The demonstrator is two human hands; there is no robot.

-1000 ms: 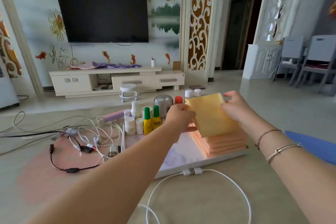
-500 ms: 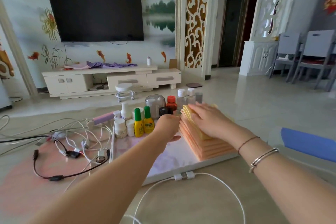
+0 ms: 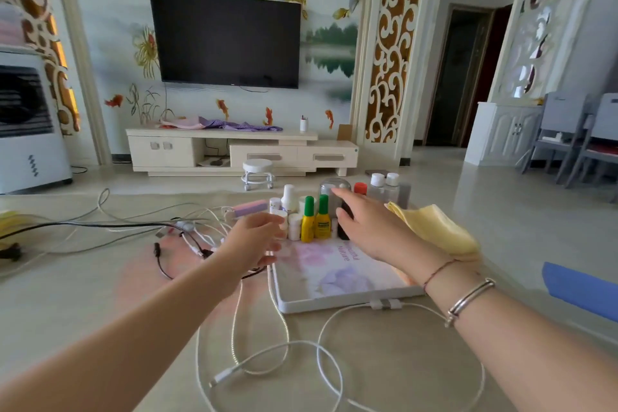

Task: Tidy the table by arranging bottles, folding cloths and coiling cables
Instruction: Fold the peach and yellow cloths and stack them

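left hand (image 3: 255, 237): centre of frame, above the white tray's left edge; fingers loosely spread, holding nothing; appears to be reaching toward the bottles
right hand (image 3: 366, 227): centre right, fingers extended toward the dark bottle (image 3: 344, 224); whether it touches cannot be told; nothing gripped
bottles (image 3: 314, 221): clustered upright along the far edge of the tray (image 3: 334, 303), centre of frame; grouping judged deliberate, sorting incomplete
cloths: yellow cloth (image 3: 434, 231) lies folded on a stack at centre right, largely hidden behind the right forearm; placement suggests this item is finished with
cables: white cable (image 3: 284, 344) loops loose across the lower centre; tangle of cables (image 3: 187, 231) at centre left; none coiled, so this step is judged outstanding
surface: pale, smooth table top with a pinkish patch at centre left; blue object (image 3: 582, 291) at the right edge
room: wall-mounted television (image 3: 227, 40) upper centre; low cabinet (image 3: 240, 150) beneath; small stool (image 3: 257, 172) before it; doorway (image 3: 468, 73) upper right
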